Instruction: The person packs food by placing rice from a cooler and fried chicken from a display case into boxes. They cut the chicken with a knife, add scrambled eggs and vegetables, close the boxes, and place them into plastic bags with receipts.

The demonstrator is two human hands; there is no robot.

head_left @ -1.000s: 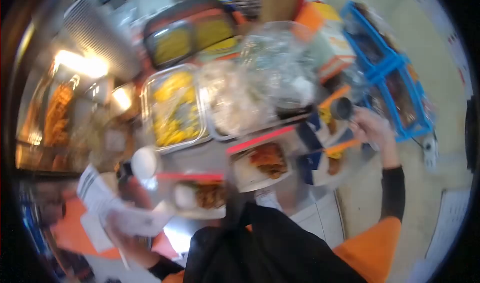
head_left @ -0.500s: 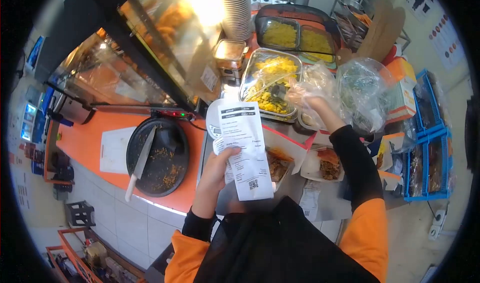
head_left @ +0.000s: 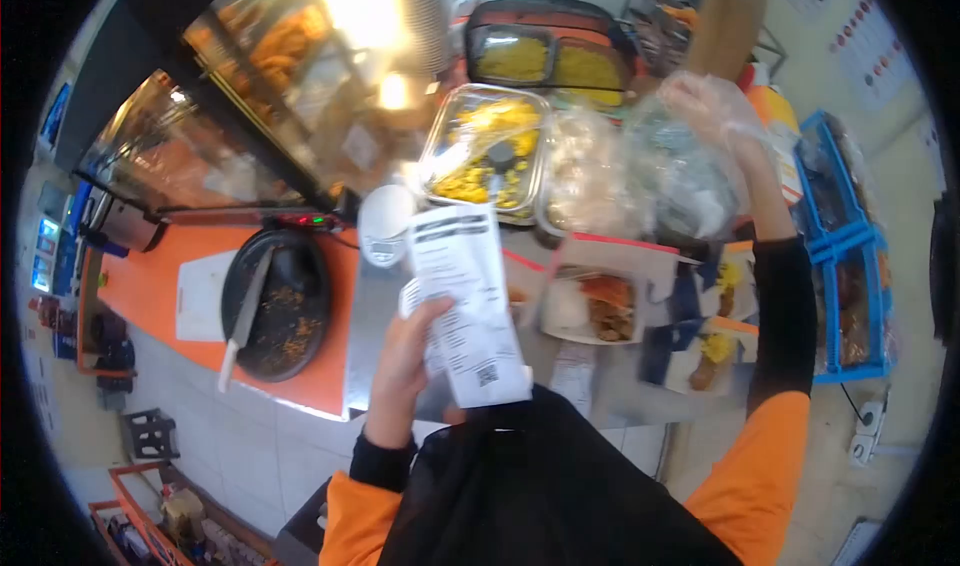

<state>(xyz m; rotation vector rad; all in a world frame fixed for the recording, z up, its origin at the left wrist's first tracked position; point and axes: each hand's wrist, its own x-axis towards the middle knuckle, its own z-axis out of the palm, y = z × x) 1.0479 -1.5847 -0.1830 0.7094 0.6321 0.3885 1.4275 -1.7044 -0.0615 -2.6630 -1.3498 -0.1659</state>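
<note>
Steel counter (head_left: 615, 391) crosses my feed. Twelve o'clock: a clear tray (head_left: 505, 90) of yellow food; toward four: an open box (head_left: 560, 332), white and brown food inside. My left hand (head_left: 405, 356), at seven, pinches a receipt (head_left: 470, 316) near centre. Since half a second ago, my right hand (head_left: 712, 108) has gone from beside the tray to two, over a clear bag (head_left: 685, 181), fingers curled; whether gripping, I can't tell. Counter ends at five, floor (head_left: 640, 446) beyond.

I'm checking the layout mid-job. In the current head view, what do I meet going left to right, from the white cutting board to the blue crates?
White cutting board → black round tray → white scale → receipt → open food box → blue crates.
</note>
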